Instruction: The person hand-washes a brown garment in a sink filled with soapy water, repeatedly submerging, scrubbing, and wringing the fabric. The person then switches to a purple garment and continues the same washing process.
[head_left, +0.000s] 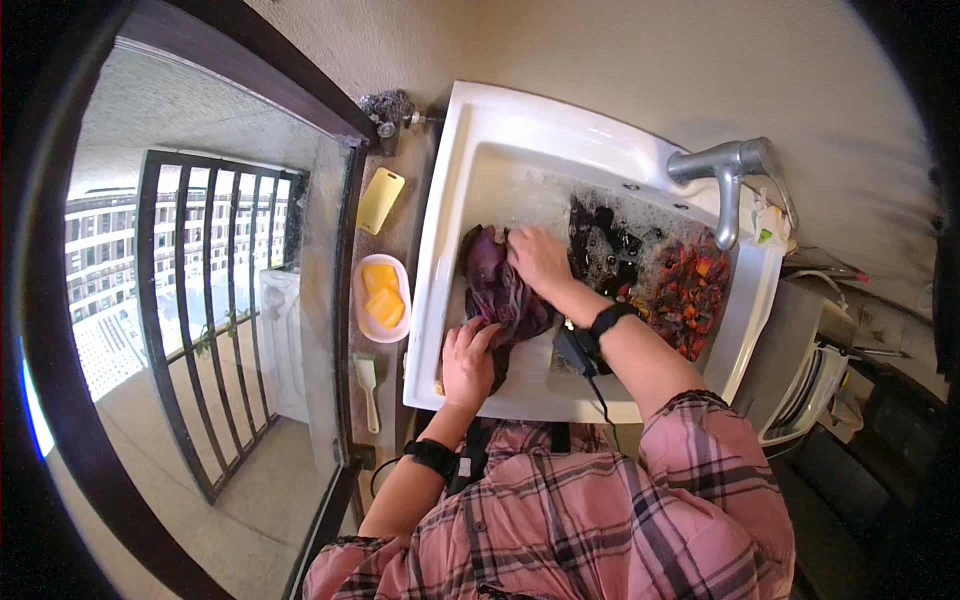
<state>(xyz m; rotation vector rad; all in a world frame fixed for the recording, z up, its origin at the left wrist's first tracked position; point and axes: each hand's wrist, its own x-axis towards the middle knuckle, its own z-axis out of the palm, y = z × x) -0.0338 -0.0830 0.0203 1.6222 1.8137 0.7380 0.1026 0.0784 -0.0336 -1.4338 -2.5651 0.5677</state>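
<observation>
Wet dark purple cloth (491, 274) lies bunched on the raised left part of a white sink (431, 262). My left hand (466, 364) rests on its lower edge, fingers bent into the fabric. Farther up, my right hand (538, 259) has its fingers curled over the cloth's right side; its fingertips are partly hidden. To the right, the basin holds sudsy water with black cloth (600, 232) and orange-and-red patterned cloth (694, 292). A black cable with a thicker module (574, 352) hangs over the front rim below my right wrist.
A metal faucet (727, 180) stands at the back right. On the left ledge are a yellow plastic piece (381, 200), a pink dish (361, 319) with yellow soap bars (385, 306), and a pale-handled brush (369, 394). A dark-framed window (349, 300) borders the ledge.
</observation>
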